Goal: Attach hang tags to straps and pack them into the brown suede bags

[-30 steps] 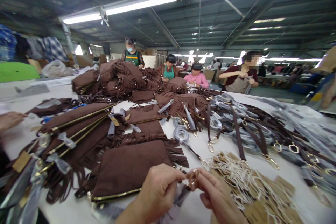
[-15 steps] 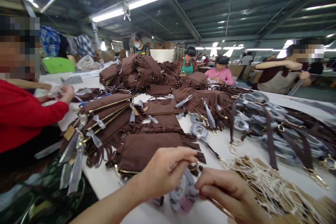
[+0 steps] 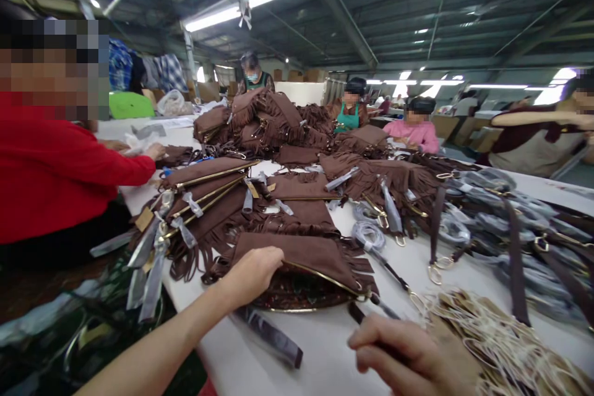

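Note:
Right before me lies a brown fringed bag [image 3: 297, 253], its gold zip undone and its patterned lining [image 3: 301, 291] showing. My left hand [image 3: 257, 269] is closed on the upper edge of the bag's mouth and lifts it. Near the bag's right corner, my right hand [image 3: 401, 346] is held low with its fingers curled. What those fingers hold, if anything, I cannot make out. A plastic-wrapped strip [image 3: 273, 337] sticks out from under the bag's front toward me. A dark strap end [image 3: 356, 312] lies between the bag and my right hand.
Brown bags [image 3: 208, 192] with gold zips lie at left, with a heap of bags [image 3: 264, 117] behind. Plastic-wrapped straps with gold clips [image 3: 464, 216] cover the right side. Tags with white strings [image 3: 505, 340] lie front right. A co-worker in red [image 3: 60, 161] is at left; several people work farther back.
My left hand has moved left onto the bag's edge, and the bag's mouth now gapes. The plastic-wrapped bundle between my hands is no longer in view. The view has turned left.

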A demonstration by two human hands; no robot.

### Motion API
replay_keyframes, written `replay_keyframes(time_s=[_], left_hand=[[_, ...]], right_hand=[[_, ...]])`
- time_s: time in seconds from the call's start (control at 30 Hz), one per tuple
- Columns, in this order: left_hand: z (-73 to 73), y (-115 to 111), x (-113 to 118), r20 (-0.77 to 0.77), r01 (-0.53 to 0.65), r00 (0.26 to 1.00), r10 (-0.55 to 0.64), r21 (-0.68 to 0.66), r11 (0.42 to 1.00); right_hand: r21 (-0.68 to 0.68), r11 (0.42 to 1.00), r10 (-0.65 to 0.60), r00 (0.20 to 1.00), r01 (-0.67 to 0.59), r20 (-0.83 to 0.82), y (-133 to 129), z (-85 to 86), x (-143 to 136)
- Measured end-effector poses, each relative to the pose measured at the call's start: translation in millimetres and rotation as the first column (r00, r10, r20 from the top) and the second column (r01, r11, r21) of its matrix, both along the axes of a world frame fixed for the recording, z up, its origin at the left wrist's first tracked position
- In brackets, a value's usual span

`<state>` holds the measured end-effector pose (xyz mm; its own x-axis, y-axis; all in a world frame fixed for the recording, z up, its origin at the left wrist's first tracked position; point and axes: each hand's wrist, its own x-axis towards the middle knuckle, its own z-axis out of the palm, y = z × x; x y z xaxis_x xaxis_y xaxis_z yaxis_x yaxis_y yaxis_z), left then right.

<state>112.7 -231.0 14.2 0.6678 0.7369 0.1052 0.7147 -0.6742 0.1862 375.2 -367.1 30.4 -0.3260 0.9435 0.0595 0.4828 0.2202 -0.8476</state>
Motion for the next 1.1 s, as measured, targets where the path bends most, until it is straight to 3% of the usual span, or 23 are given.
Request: replay_keyframes(time_s=[0.07, 0.13, 0.27, 0.37, 0.47, 0.63, 0.83, 1.0, 1.1], left_hand=[[11.3, 7.5, 0.8, 0.090, -0.007, 0.996, 0.007, -0.002, 1.000], [19.5, 14.2, 0.4, 0.174, 0.017, 0.985, -0.012, -0.026, 1.000], [24.3, 25.3, -1.9, 0.296, 0.059, 0.955, -0.016, -0.139, 0.989], [18.3, 32.5, -2.9, 0.287, -0.008, 0.956, 0.068, -0.203, 0.979], [9.3, 37.9, -4.0, 0.231, -0.109, 0.961, 0.151, -0.187, 0.976], [8.5, 38.4, -16.7, 0.155, -0.109, 0.978, 0.137, -0.178, 0.978], [13.2, 26.0, -45.0, 0.117, -0.110, 0.983, 0.140, -0.234, 0.966], [-4.2, 21.7, -49.6, 0.279, -0.120, 0.939, 0.203, -0.286, 0.951], [-13.8, 25.8, -45.4, 0.404, -0.098, 0.882, 0.245, -0.350, 0.932]], right_hand=[[0.170, 0.985, 0.022, 0.995, -0.039, 0.102, 13.0, -7.9, -21.6], [0.236, 0.968, 0.035, 0.979, -0.083, 0.203, 24.3, -18.7, -35.5], [0.152, 0.988, -0.034, 0.913, -0.031, 0.407, 43.0, -45.3, -44.0], [0.114, 0.993, -0.092, 0.867, 0.042, 0.490, 51.8, -63.2, -42.1], [0.116, 0.991, -0.116, 0.871, 0.069, 0.477, 54.2, -72.7, -38.4], [0.129, 0.986, -0.141, 0.941, 0.106, 0.307, 52.8, -67.4, -33.4], [0.088, 0.990, -0.127, 0.957, 0.108, 0.259, 56.9, -62.1, -27.3], [0.045, 0.993, -0.111, 0.984, 0.106, 0.139, 51.4, -62.2, -36.5], [0.010, 1.000, 0.014, 0.999, -0.015, 0.033, 44.7, -47.2, -54.2]])
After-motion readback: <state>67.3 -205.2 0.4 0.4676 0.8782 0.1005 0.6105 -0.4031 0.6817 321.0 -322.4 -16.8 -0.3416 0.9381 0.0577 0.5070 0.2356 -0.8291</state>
